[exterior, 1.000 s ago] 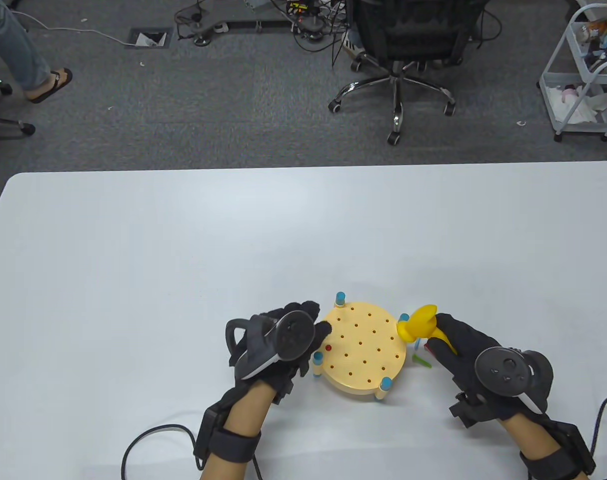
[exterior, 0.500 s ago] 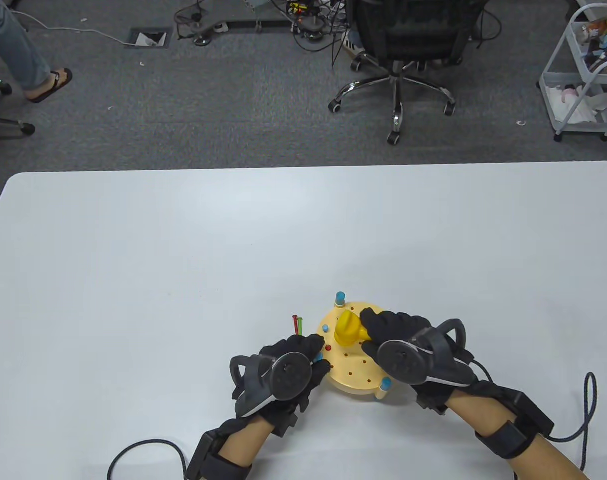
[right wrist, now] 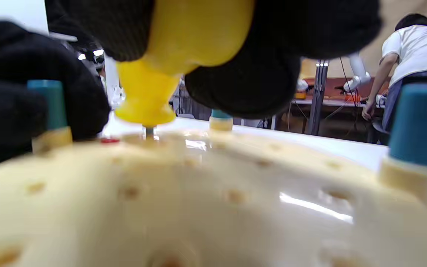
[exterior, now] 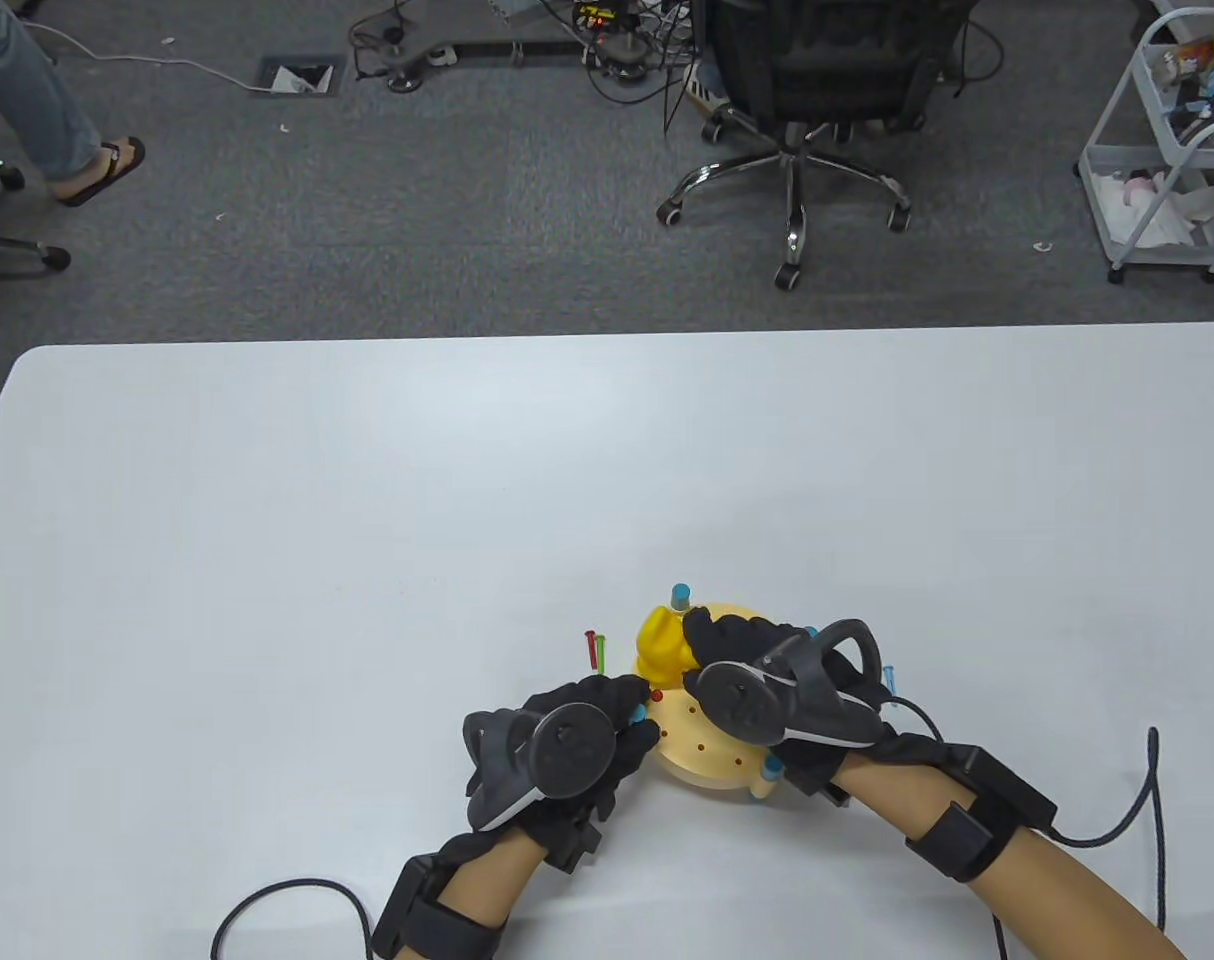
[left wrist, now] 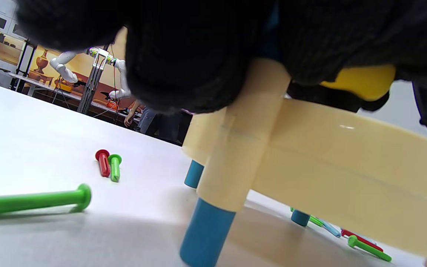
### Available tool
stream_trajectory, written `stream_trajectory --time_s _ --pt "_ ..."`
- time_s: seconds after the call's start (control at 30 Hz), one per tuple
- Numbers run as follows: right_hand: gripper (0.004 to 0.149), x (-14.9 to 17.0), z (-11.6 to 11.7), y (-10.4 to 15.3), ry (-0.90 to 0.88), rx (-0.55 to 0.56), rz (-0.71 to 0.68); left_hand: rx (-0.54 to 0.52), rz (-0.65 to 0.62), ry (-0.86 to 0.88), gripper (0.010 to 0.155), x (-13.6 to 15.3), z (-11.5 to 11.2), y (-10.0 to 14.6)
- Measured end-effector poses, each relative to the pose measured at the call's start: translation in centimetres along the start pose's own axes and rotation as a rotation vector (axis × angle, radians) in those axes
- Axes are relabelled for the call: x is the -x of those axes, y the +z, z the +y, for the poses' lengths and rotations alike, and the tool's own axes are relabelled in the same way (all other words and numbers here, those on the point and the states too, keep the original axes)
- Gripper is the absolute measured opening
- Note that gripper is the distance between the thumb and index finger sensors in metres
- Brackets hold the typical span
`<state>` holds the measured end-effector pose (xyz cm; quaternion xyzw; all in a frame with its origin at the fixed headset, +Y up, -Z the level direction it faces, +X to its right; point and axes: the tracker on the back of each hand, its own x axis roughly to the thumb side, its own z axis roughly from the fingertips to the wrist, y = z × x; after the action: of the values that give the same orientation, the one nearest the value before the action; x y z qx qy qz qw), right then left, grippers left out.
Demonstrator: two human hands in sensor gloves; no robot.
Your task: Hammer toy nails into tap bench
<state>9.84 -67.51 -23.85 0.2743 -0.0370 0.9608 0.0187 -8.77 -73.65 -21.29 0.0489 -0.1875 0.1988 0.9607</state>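
The round cream tap bench [exterior: 712, 760] with blue-tipped legs stands near the table's front edge; it also shows in the left wrist view [left wrist: 347, 163] and the right wrist view [right wrist: 213, 207]. My right hand [exterior: 737, 650] grips the yellow toy hammer [exterior: 662, 645]. In the right wrist view the hammer's head [right wrist: 145, 100] sits on a nail's thin shaft [right wrist: 149, 132] standing a little out of the bench. A red nail head [exterior: 656, 695] lies flush beside it. My left hand [exterior: 617, 715] holds the bench's near-left leg [left wrist: 232, 148].
A red nail [exterior: 590, 645] and a green nail [exterior: 600, 655] lie left of the bench. Another green nail [left wrist: 35, 200] lies close in the left wrist view. More loose nails [left wrist: 365, 246] lie beyond the bench. A blue nail [exterior: 888, 681] lies to the right.
My right hand swung the hammer from the bench's right side across to its left part, onto a nail. My left hand slid toward me along the bench's left edge, uncovering two nails.
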Motion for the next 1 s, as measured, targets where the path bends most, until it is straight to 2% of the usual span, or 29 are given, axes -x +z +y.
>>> stream_trajectory --time_s 0.03,0.07,0.1,0.13,0.17,0.23,0.27,0.3,0.33,0.4,0.47,0.53,0.6,0.63,0.67,0.73,0.8,0.83,0.87,0.9,0.93,0.97,1.0 --pt "0.064 0.0 -0.6 0.0 -0.002 -0.027 0.019 0.003 -0.002 -0.002 0.053 0.0 0.0 0.0" --pt "0.065 0.0 -1.7 0.4 -0.023 0.148 0.057 0.007 0.0 -0.003 0.053 0.0 0.0 0.0" --pt "0.065 0.5 -1.6 0.2 -0.055 0.158 0.035 0.008 0.001 -0.002 0.053 0.0 0.0 -0.1" --pt "0.065 -0.1 -2.0 0.3 -0.061 0.215 0.057 0.009 0.002 -0.002 0.053 0.0 0.0 0.0" --pt "0.065 -0.2 -1.7 0.0 -0.04 0.193 0.042 0.009 0.003 0.0 0.053 0.0 0.0 0.0" --pt "0.065 -0.5 0.4 -0.8 0.006 -0.255 -0.006 0.017 0.007 0.011 0.053 0.1 0.0 -0.1" --pt "0.067 -0.3 -0.1 -0.6 -0.004 -0.22 -0.001 0.019 0.007 0.018 0.053 0.1 0.0 0.0" --pt "0.065 -0.4 -0.7 -0.5 -0.035 -0.068 -0.016 0.022 0.007 0.019 0.053 0.1 0.0 0.0" --pt "0.064 -0.3 -1.5 -0.7 -0.009 -0.069 0.004 0.018 0.007 0.021 0.054 0.1 -0.1 0.0" --pt "0.065 0.0 -2.8 -0.6 -0.057 0.024 0.046 0.019 0.007 0.019 0.054 0.1 0.0 0.0" --pt "0.066 0.2 -3.2 -1.1 -0.084 -0.022 0.074 0.018 0.009 0.028 0.054 0.2 -0.1 0.0" --pt "0.067 -0.1 -2.6 -1.6 -0.086 -0.07 0.039 0.017 0.009 0.036 0.054 0.2 -0.1 0.0" --pt "0.067 -0.5 -0.4 -2.2 -0.076 -0.144 -0.059 0.012 0.01 0.038 0.054 0.2 -0.1 0.0" --pt "0.068 -0.7 1.2 -2.3 -0.008 -0.237 -0.088 0.011 0.01 0.038 0.054 0.2 -0.1 0.1" --pt "0.07 -0.6 0.7 -2.1 0.046 -0.208 -0.072 0.007 0.012 0.037 0.054 0.2 -0.1 0.1" --pt "0.068 -1.0 -0.5 -2.1 0.042 -0.149 -0.083 0.004 0.012 0.034 0.054 0.2 -0.1 0.1" --pt "0.068 -0.9 -1.3 -1.7 0.016 0.061 -0.078 0.012 0.013 0.052 0.054 0.3 -0.1 0.1" --pt "0.067 -1.0 -0.6 -1.9 0.006 0.003 -0.108 0.012 0.013 0.048 0.054 0.3 -0.1 0.1" --pt "0.069 -1.0 1.9 -2.0 0.142 -0.257 -0.091 0.009 0.013 0.038 0.054 0.2 -0.2 0.1" --pt "0.07 -0.6 0.7 -1.1 0.142 -0.149 -0.06 0.009 0.013 0.039 0.054 0.2 -0.1 0.1" --pt "0.068 -0.6 0.5 -1.7 0.019 -0.058 -0.114 0.01 0.013 0.039 0.054 0.2 -0.1 0.1" --pt "0.067 -0.5 0.1 -1.8 0.011 -0.107 -0.102 0.009 0.012 0.039 0.054 0.3 -0.1 0.1" --pt "0.067 -0.5 -0.5 -1.3 -0.013 -0.023 -0.049 0.01 0.011 0.042 0.054 0.3 -0.1 0.1"
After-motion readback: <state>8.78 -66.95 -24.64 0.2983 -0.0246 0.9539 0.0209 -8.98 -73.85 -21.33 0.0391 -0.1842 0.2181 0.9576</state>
